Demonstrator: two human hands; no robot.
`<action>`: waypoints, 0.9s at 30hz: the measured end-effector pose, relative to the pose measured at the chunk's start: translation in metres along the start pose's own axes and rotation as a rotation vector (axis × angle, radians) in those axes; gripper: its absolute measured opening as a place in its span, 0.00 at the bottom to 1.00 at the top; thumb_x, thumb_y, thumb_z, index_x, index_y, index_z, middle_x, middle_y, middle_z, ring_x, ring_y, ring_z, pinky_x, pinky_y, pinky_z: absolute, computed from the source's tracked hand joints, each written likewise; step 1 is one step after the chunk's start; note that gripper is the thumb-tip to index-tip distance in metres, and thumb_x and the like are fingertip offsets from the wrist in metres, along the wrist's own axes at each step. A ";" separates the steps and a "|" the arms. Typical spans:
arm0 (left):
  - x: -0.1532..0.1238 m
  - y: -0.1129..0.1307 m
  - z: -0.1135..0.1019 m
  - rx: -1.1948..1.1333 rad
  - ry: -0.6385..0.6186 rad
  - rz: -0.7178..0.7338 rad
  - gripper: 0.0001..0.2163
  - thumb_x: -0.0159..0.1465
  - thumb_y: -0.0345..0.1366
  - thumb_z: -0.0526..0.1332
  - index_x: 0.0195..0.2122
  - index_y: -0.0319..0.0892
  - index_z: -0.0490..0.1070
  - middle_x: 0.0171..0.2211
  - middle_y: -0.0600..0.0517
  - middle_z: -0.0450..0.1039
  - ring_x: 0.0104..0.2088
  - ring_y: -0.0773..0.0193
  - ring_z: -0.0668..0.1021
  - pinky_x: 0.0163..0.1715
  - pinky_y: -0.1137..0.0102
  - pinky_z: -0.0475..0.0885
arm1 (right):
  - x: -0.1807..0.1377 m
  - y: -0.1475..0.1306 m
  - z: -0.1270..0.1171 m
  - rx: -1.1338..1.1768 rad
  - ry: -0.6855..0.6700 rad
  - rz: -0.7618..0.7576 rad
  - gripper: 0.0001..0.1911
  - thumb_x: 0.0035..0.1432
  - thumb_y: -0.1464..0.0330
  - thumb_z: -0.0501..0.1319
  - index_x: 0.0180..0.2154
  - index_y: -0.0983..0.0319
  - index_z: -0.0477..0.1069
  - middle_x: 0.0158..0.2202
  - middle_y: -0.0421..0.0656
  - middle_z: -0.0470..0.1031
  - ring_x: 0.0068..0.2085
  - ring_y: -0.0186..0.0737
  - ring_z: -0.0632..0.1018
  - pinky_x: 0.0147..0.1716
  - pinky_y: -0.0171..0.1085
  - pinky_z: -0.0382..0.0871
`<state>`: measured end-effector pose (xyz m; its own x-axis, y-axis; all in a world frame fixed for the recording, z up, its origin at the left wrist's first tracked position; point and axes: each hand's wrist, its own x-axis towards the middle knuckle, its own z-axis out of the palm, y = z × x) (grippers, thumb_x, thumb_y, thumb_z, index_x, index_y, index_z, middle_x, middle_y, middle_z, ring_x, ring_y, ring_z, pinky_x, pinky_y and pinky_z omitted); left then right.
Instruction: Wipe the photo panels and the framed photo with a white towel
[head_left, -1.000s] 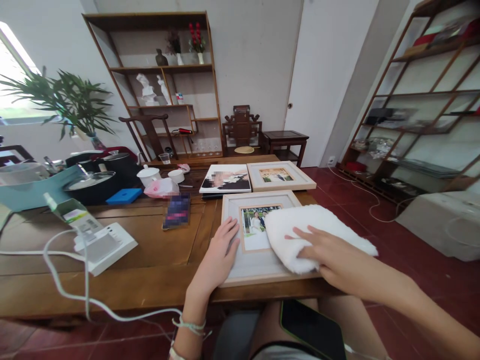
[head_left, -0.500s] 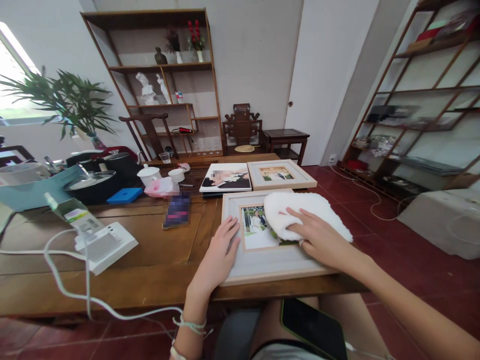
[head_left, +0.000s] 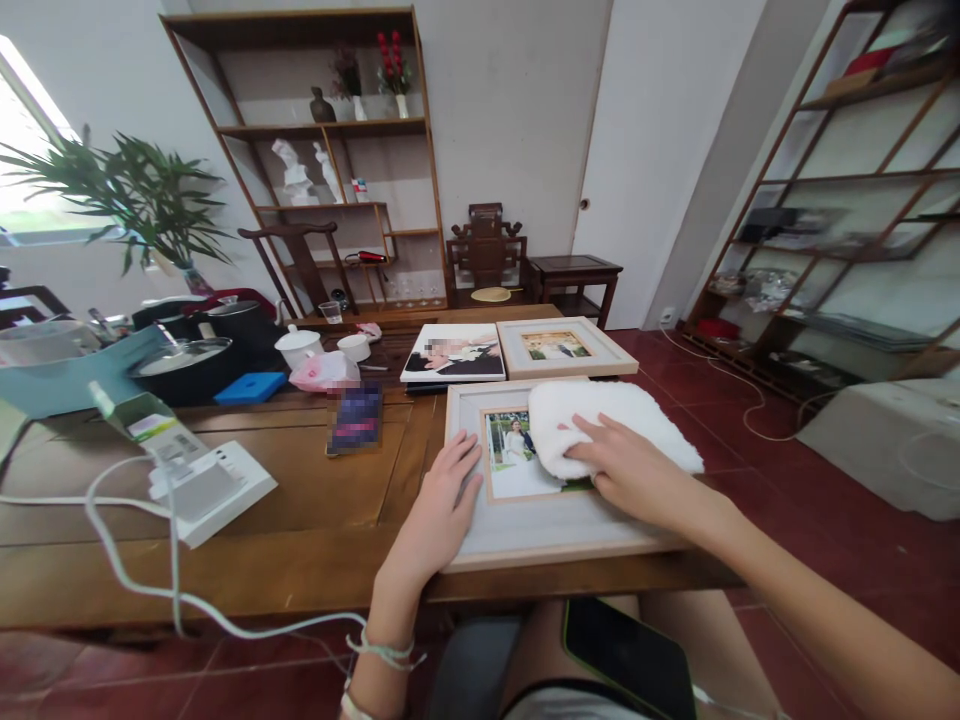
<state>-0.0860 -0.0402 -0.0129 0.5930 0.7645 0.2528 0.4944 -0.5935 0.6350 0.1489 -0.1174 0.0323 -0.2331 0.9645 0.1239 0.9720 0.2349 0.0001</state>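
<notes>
A light wooden picture frame (head_left: 480, 530) with a pale mat and a photo (head_left: 510, 445) of a couple lies flat at the table's front edge. My left hand (head_left: 448, 500) rests along its left side, fingers stretched out and lying flat. With my right hand (head_left: 634, 465) I hold a fluffy white cloth (head_left: 652, 420) against the frame's face, fingers partly bent into it. The cloth covers the upper right of the frame and part of the photo. A phone (head_left: 626, 655) with a dark screen lies on my lap.
Behind the frame lie a second framed photo (head_left: 622, 355) and a photo panel (head_left: 454, 355). Leftward on the wooden table (head_left: 315, 500) are an opened white box (head_left: 225, 495), a white cable (head_left: 135, 580), a blue box (head_left: 250, 388), a pink bag (head_left: 324, 372) and a black pot (head_left: 184, 370).
My right hand has shifted slightly left over the photo, pressing the cloth along. My left hand stays on the frame's left side. The camera view has tilted a little.
</notes>
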 end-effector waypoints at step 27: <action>-0.001 0.000 0.000 0.012 -0.014 -0.012 0.19 0.67 0.36 0.48 0.57 0.38 0.62 0.62 0.44 0.56 0.64 0.59 0.54 0.61 0.56 0.53 | 0.035 0.043 0.017 0.012 0.096 0.051 0.29 0.44 0.82 0.48 0.49 0.65 0.69 0.56 0.51 0.67 0.62 0.47 0.58 0.59 0.50 0.51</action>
<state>-0.0866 -0.0405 -0.0133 0.5956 0.7683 0.2345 0.5095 -0.5870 0.6291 0.1824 -0.0715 0.0194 -0.1793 0.9594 0.2176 0.9819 0.1882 -0.0205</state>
